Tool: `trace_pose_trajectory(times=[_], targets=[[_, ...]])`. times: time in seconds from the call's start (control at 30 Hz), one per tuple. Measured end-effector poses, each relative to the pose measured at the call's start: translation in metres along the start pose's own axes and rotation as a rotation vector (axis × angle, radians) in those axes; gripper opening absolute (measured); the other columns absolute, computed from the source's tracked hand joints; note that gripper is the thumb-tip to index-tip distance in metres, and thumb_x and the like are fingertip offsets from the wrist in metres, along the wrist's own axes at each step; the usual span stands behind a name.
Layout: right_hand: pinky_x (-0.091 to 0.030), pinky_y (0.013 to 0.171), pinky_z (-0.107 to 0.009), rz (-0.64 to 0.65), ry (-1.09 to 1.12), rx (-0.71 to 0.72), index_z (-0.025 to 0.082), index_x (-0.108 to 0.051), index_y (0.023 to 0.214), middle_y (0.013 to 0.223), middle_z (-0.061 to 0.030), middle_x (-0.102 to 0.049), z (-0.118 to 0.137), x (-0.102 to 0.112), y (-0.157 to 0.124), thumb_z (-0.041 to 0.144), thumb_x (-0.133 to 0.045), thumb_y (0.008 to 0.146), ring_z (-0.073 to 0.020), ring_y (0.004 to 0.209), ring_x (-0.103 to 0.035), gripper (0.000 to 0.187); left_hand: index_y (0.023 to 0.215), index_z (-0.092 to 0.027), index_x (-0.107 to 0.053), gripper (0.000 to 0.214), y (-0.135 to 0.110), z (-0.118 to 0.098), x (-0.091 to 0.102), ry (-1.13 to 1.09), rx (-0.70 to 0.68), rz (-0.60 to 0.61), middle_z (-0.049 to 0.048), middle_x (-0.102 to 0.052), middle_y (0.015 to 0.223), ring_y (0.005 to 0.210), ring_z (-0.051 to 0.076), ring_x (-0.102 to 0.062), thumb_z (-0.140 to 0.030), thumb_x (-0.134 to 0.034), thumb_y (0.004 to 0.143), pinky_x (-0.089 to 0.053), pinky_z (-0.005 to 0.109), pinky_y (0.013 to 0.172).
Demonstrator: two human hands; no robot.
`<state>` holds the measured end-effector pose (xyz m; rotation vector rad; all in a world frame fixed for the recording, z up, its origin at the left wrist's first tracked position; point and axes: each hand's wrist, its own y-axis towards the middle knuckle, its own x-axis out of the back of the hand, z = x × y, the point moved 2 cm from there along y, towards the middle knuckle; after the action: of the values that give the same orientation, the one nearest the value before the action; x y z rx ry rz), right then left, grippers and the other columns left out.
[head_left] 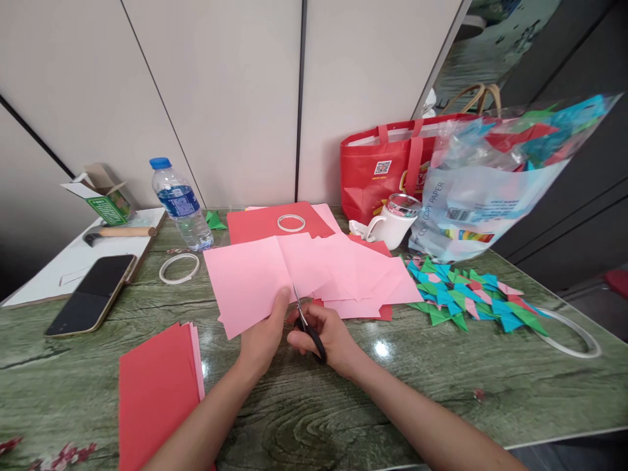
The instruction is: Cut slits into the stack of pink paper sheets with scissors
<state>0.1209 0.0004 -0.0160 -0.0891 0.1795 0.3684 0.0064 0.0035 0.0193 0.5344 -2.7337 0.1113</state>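
My left hand (265, 337) is closed on a pink sheet of paper (245, 278), its thumb lying on top near the lower edge. In my right hand (326, 333) is a pair of scissors (313, 340) with black handles, fingers wrapped round them. The blades point up and away, at a slit that runs part-way into the pink sheet. Behind and to the right lie several more pink pieces (392, 278), overlapping over red paper. A red sheet (245, 222) farther back carries a roll of white tape (291, 223).
Left stand a water bottle (180, 203), a tape ring (179, 269), a phone (93, 294), a hammer-like tool (122, 231) and a red paper stack (152, 392). Right are a white mug (395, 226), a red bag (363, 176), a plastic bag (461, 203) and folded paper pieces (461, 297).
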Motion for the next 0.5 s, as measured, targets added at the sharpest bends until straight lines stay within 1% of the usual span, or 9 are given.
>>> trace_pose_trajectory(times=[0.2, 0.5], targets=[[-0.037, 0.041, -0.02, -0.011, 0.027, -0.004, 0.015, -0.054, 0.074, 0.052, 0.0052, -0.052, -0.0008, -0.0007, 0.0007, 0.034, -0.074, 0.052, -0.0071, 0.043, -0.044, 0.035, 0.093, -0.02, -0.061, 0.033, 0.0012, 0.0005, 0.0, 0.023, -0.021, 0.006, 0.0042, -0.062, 0.106, 0.107, 0.02, -0.051, -0.044, -0.051, 0.072, -0.027, 0.03, 0.099], [-0.035, 0.039, -0.019, -0.006, 0.017, 0.001, 0.015, -0.054, 0.072, 0.049, 0.0056, -0.051, -0.0054, 0.001, 0.0006, 0.034, -0.073, 0.056, -0.0067, 0.037, -0.045, 0.031, 0.093, -0.02, -0.061, 0.035, 0.0002, 0.0023, -0.0009, -0.013, 0.01, -0.011, 0.0048, -0.062, 0.107, 0.106, 0.02, -0.051, -0.046, -0.053, 0.071, -0.029, 0.032, 0.098]])
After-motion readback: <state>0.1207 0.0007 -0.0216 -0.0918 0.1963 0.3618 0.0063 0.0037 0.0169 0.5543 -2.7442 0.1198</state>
